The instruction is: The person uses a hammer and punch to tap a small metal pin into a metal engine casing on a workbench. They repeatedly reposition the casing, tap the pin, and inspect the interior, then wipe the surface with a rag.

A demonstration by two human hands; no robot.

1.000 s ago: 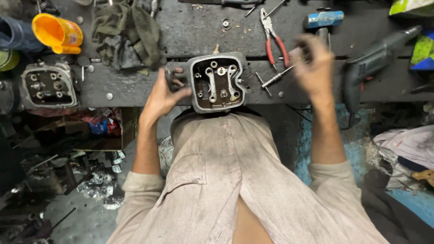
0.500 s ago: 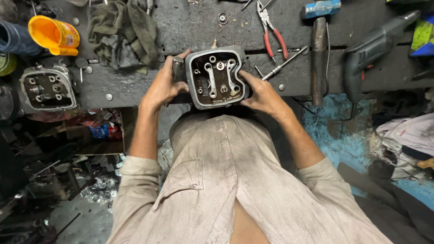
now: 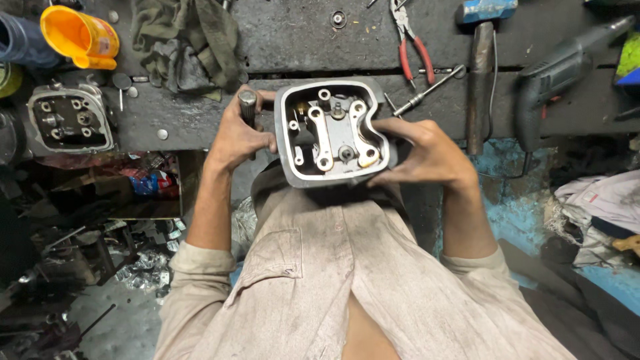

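A grey metal engine cylinder head [image 3: 333, 133], open side up with bolt holes and valve parts showing, is lifted off the dark workbench [image 3: 293, 40] toward my chest. My left hand [image 3: 240, 133] grips its left side, with a short ribbed metal stub [image 3: 247, 103] sticking up between the fingers. My right hand [image 3: 423, 153] clasps its right edge, fingers curled over the rim.
A second cylinder head [image 3: 67, 120] lies at the bench's left, by an orange jug [image 3: 77, 37] and a dirty rag [image 3: 183, 40]. Red-handled pliers [image 3: 413, 47], a T-handle tool [image 3: 427, 90], a hammer [image 3: 481, 73] and a power drill [image 3: 567, 67] lie right.
My right hand came back from the tools on the right and took the head's right edge. Both hands have drawn the head off the bench toward me.
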